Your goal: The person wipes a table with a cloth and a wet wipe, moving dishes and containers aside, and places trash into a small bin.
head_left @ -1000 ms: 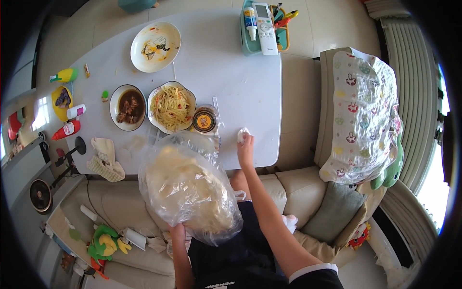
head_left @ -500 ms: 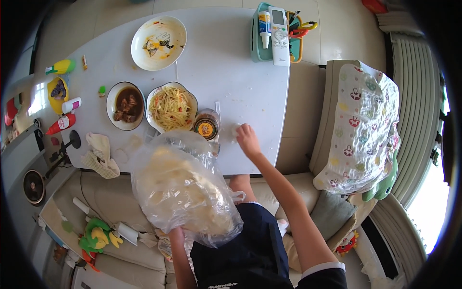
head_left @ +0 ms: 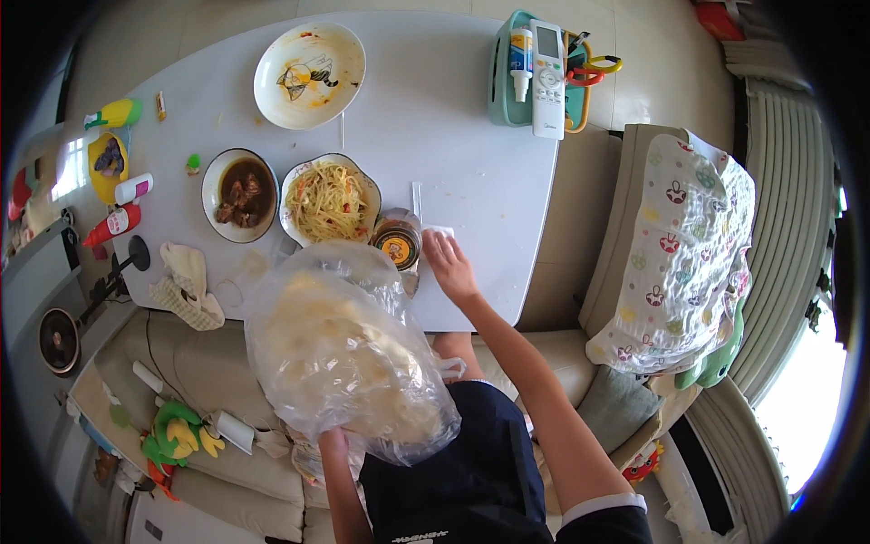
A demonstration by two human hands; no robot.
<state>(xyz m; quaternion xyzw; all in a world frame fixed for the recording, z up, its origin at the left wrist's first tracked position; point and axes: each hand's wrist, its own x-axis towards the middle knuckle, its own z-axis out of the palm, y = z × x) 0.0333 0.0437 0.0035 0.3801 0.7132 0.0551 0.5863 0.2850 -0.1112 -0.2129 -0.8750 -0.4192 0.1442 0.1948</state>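
My left hand (head_left: 332, 442) grips from below a big clear plastic bag (head_left: 349, 355) full of pale flat breads, held up over the table's near edge. My right hand (head_left: 449, 264) lies flat on the white table (head_left: 444, 118), pressing on a white tissue (head_left: 441, 233) next to a small round jar with a dark lid (head_left: 396, 246). Just left of the jar stands a bowl of yellow shredded food (head_left: 330, 200), and further left a bowl of dark braised meat (head_left: 239, 194).
A used white plate (head_left: 309, 63) sits at the far side. A teal caddy (head_left: 504, 68) holds a remote, a tube and scissors. Sauce bottles (head_left: 113, 224) and a cloth (head_left: 187, 284) lie left. A patterned blanket (head_left: 681, 254) covers the sofa at right.
My right hand slid left along the table's near edge with the tissue, up to the jar. The bag stays held up in my left hand.
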